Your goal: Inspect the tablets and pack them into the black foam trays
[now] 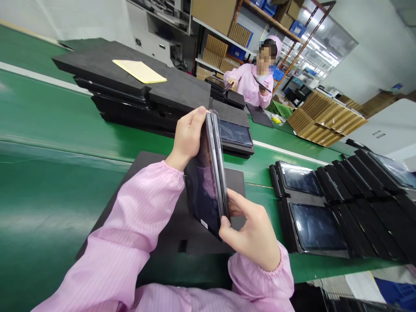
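Two tablets (206, 186), pressed together and standing on edge, are held up in front of me. Their dark glossy screen faces left, with a small white label near the lower corner. My left hand (190, 136) grips their upper end, thumb on top. My right hand (251, 227) pinches the lower end, thumb on the near edge and fingers on the right side. Below them lies a black foam tray (208, 238) on the green bench, partly hidden by the tablets and my arms.
Black foam trays (182, 89) are stacked at the back left, with a yellow dotted sheet (139, 71) on top. More trays with tablets (316, 227) stand at the right on the green bench (48, 208). Across it, a co-worker (251, 82) in pink holds a flat dark device. Cardboard dividers (328, 117) stand beyond.
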### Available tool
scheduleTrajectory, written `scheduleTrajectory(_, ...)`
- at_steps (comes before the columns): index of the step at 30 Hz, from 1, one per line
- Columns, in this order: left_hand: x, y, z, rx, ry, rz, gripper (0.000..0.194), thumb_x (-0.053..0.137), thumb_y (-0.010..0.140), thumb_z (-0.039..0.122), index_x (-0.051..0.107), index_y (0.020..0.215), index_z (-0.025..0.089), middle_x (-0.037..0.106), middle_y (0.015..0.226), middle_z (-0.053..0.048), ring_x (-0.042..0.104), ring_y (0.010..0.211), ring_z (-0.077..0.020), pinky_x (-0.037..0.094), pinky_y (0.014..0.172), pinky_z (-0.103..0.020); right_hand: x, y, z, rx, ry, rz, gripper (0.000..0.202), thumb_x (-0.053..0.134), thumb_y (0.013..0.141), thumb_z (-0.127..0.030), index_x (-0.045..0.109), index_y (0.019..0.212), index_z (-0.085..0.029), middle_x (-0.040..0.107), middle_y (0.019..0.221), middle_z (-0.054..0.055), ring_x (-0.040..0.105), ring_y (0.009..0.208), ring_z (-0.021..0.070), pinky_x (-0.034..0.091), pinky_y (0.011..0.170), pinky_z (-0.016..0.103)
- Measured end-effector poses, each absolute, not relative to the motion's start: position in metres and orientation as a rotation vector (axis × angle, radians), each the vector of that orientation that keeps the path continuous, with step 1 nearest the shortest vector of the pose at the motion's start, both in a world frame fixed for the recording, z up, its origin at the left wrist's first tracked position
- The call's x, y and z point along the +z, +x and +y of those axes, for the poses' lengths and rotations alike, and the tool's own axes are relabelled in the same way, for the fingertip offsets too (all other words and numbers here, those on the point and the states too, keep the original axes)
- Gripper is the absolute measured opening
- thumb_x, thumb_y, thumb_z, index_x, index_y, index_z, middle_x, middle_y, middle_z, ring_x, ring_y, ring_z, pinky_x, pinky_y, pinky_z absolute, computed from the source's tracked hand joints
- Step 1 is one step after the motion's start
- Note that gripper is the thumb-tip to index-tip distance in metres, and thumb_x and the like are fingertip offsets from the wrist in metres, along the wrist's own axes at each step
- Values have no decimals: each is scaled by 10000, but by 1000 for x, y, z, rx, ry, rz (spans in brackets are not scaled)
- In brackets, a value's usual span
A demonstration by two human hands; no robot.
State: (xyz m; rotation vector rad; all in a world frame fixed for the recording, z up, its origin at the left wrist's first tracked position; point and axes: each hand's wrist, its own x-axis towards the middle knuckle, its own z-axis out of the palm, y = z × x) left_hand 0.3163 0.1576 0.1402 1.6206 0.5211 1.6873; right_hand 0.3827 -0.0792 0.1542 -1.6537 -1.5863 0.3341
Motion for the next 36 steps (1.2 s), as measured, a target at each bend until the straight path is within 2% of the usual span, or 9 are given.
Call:
scheduleTrajectory(5, 143, 317, 155, 1665, 1601, 519, 602, 407, 939, 717, 644, 734, 203, 586, 684, -5, 597, 676, -165, 508, 697, -305, 157, 389, -83, 382, -1572, -1721, 874, 562, 680, -131, 456, 1505, -395, 786, 991, -19, 781, 778, 222, 684, 669, 297)
scheduleTrajectory(8, 148, 315, 151, 1631, 1600, 512, 590, 410, 936, 707, 644, 744, 199, 622, 691, -12, 609, 688, -169, 509, 691, -294, 158, 400, -89, 502, -1553, -1774, 942, 635, 695, -134, 381, 1556, -418, 765, 1218, -9, 792, 911, 256, 680, 818, 364)
scheduleTrajectory(11, 155, 312, 145, 1571, 1617, 490, 552, 422, 934, 671, 635, 740, 201, 679, 726, -26, 645, 724, -181, 522, 717, -293, 158, 425, -89, 710, -1483, -1802, 821, 779, 731, -238, 510, 1488, -408, 768, 1240, 16, 788, 988, 282, 652, 905, 397)
scheduleTrajectory(15, 162, 307, 137, 1484, 1650, 474, 496, 420, 943, 594, 631, 715, 207, 731, 784, -56, 687, 791, -209, 538, 777, -316, 162, 470, -39, 723, -1599, -1715, 388, 684, 855, -447, 767, 1181, -253, 834, 866, 72, 800, 692, 249, 681, 660, 359)
scheduleTrajectory(18, 164, 305, 134, 1480, 1661, 466, 474, 420, 937, 566, 633, 702, 215, 737, 787, -65, 686, 787, -219, 537, 779, -331, 170, 489, 43, 491, -1663, -1695, 360, 583, 939, -414, 764, 1128, -167, 819, 894, 116, 799, 786, 255, 670, 755, 405)
scheduleTrajectory(22, 167, 299, 130, 1461, 1647, 479, 439, 418, 910, 542, 600, 669, 222, 683, 714, -45, 639, 716, -201, 503, 730, -317, 175, 467, 164, 224, -1675, -1765, 248, 639, 967, -343, 730, 1126, -177, 769, 1102, 123, 730, 1054, 272, 568, 996, 506)
scheduleTrajectory(27, 170, 286, 130, 1433, 1645, 472, 389, 425, 866, 493, 485, 591, 225, 529, 584, -7, 497, 580, -164, 379, 596, -308, 176, 390, 274, 97, -1603, -2001, 278, 652, 987, -330, 650, 1231, -195, 642, 1331, 96, 651, 1159, 256, 559, 984, 490)
scheduleTrajectory(30, 169, 278, 134, 1412, 1649, 453, 391, 412, 864, 490, 442, 577, 227, 425, 529, 16, 419, 525, -149, 312, 550, -314, 179, 354, 314, 54, -1626, -2082, 312, 651, 987, -335, 628, 1266, -196, 629, 1341, 100, 653, 1141, 257, 571, 958, 484)
scheduleTrajectory(36, 169, 274, 141, 1389, 1592, 378, 366, 377, 818, 507, 401, 562, 247, 371, 499, 18, 391, 518, -163, 301, 546, -338, 180, 331, 349, 18, -1757, -2183, 282, 639, 994, -357, 644, 1230, -202, 659, 1273, 89, 677, 1063, 231, 592, 904, 435)
